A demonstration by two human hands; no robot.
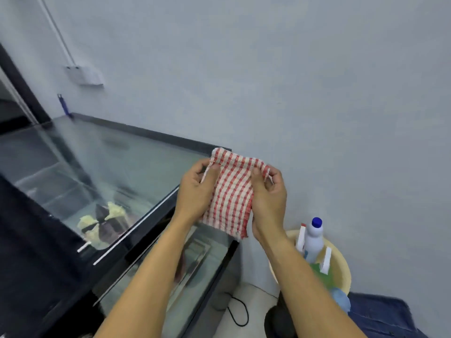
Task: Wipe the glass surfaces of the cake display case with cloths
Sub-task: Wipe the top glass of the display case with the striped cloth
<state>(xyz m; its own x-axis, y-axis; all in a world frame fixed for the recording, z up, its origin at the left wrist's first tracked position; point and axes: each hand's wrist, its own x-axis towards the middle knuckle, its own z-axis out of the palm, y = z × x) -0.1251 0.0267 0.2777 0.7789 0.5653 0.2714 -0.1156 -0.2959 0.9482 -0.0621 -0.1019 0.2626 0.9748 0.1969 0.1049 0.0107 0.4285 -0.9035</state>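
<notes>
cloth (229,196): red-and-white check, held up at frame centre, over the case's right end
left hand (195,189): fingers closed on the cloth's upper left edge
right hand (269,196): fingers pinching its upper right edge
case (117,162): glass top, left half of frame, cake (102,223) inside
basin (341,269): lower right, holding a bottle (313,237)
cable (240,311): on the floor below

Both forearms are bare from the lower edge of the view up to the wrists, with no sleeves showing. The left grip (195,189) and the right grip (268,198) are bare too: no gloves, rings, watch or bracelet visible.
</notes>
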